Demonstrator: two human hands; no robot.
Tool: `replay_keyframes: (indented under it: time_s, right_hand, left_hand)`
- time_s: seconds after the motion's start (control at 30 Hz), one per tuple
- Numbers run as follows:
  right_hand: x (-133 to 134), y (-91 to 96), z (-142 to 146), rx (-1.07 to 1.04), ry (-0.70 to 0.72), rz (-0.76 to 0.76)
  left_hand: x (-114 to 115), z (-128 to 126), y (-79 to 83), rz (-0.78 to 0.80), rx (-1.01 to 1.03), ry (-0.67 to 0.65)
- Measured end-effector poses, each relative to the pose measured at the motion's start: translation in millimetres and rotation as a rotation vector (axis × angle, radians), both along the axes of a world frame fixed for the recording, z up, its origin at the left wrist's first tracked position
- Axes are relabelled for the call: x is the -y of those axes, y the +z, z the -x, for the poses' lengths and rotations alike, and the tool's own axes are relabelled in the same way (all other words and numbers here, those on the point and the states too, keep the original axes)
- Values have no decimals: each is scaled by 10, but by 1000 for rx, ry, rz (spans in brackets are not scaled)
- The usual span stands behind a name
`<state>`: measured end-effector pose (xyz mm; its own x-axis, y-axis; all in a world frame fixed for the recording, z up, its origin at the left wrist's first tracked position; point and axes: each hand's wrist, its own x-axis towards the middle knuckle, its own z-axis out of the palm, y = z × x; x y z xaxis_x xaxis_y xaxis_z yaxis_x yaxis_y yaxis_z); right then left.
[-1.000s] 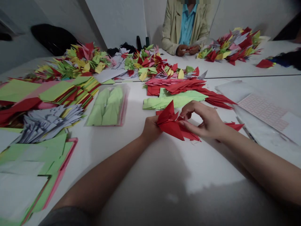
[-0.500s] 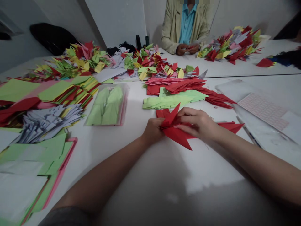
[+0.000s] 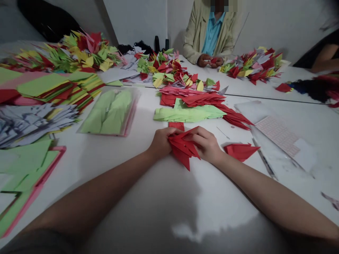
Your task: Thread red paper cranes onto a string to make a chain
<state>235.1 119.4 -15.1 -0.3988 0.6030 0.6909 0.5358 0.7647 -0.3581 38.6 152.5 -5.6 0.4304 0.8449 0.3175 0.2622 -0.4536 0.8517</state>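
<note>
**A:** We're live, and the left hand point(image 3: 161, 143) and right hand point(image 3: 208, 145) are pressing in on a folded red paper piece point(image 3: 182, 151), right near the middle of the worktop point(image 3: 225, 197)!

**B:** Yes, the fingers point(image 3: 197, 132) are closed, gripping it from both sides.

**A:** What's finished and what's left?

**B:** Hard to call, but a green paper stack point(image 3: 189, 113) and a red paper stack point(image 3: 193, 98) are lying just ahead, and a loose red paper piece point(image 3: 240, 151) is sitting just to the right.

**A:** And around them?

**B:** Across the worktop, a co-worker's hands point(image 3: 209, 61) are holding a small red paper piece, beside a heaped multicoloured paper pile point(image 3: 250, 65).
</note>
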Motion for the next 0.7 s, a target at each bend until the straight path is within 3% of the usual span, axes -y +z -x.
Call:
replay_keyframes:
  time_s: [0.13, 0.37, 0.53, 0.6, 0.7]
  right_hand:
    - [8, 24, 17, 7, -25, 35]
    - [-16, 76, -23, 29, 79, 120]
    - [-53, 42, -64, -84, -10, 73]
    - [-84, 21, -89, -135, -86, 72]
    - [-114, -2, -120, -151, -168, 41]
  left_hand:
    - [-3, -3, 17, -3, -10, -2]
    - [-1, -4, 0, -31, -27, 7]
    - [28, -29, 26, -91, 121, 93]
    - [41, -34, 39, 0, 210, 128]
    - [49, -36, 44, 230, 313, 56]
